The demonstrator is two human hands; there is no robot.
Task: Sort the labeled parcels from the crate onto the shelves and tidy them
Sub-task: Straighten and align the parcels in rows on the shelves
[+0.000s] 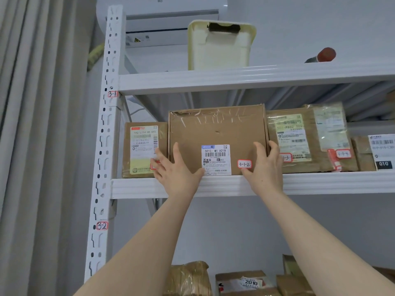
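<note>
A flat brown cardboard parcel stands upright on the white shelf marked 3-1, its white shipping label and a red-edged tag reading 3-1-2 facing me. My left hand lies flat against the parcel's lower left front, fingers straight and spread. My right hand holds the lower right corner, fingers curled round the right edge and thumb on the front. A smaller labeled box stands just left of it, and a taped parcel tagged 3-1-3 stands right of it.
More parcels fill the shelf to the right. A cream plastic bin and a red-capped item sit on the top shelf. Several parcels lie on the lower shelf marked 3-2. A curtain hangs left of the upright post.
</note>
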